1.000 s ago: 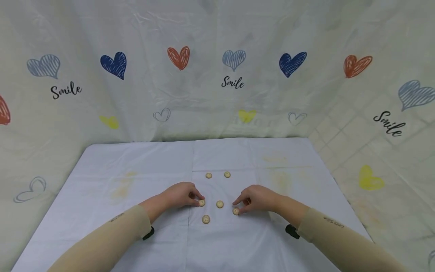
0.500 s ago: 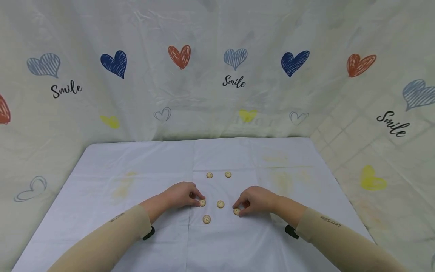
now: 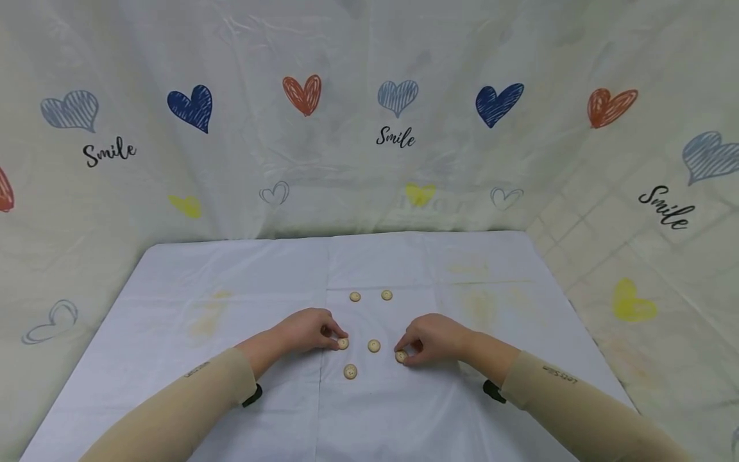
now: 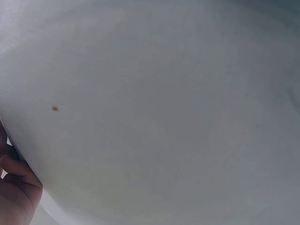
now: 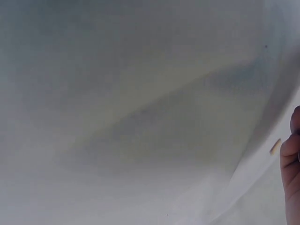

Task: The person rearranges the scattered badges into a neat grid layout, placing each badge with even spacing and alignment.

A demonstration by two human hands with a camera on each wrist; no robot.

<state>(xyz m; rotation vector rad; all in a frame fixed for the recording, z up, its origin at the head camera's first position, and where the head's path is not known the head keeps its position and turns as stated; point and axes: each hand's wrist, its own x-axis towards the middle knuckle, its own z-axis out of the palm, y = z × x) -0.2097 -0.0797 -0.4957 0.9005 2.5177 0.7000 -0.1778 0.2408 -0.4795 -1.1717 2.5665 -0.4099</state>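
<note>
Several round wooden buttons lie on a white cloth in the head view. My left hand [image 3: 306, 330] has its thumb and forefinger at the left edge of one button [image 3: 343, 344], pinching it close to the cloth. Across from it, my right hand [image 3: 439, 340] pinches another button [image 3: 401, 356] between thumb and forefinger. Between the two hands sits a third button [image 3: 374, 346]. In the left wrist view, part of the left hand [image 4: 18, 192] shows at the lower left. The right wrist view catches the right hand [image 5: 291, 164] at its edge, beside a thin button edge [image 5: 275, 146].
Two buttons lie farther back, a left one [image 3: 355, 296] and a right one [image 3: 387, 295]. One more button [image 3: 350, 371] is in front of the left hand. The cloth-covered table [image 3: 242, 269] meets a curtain [image 3: 346, 160] printed with hearts and words.
My right forefinger has come in against its button, and that button has shifted slightly away from me. My left hand stays at its button. The other buttons lie as before.
</note>
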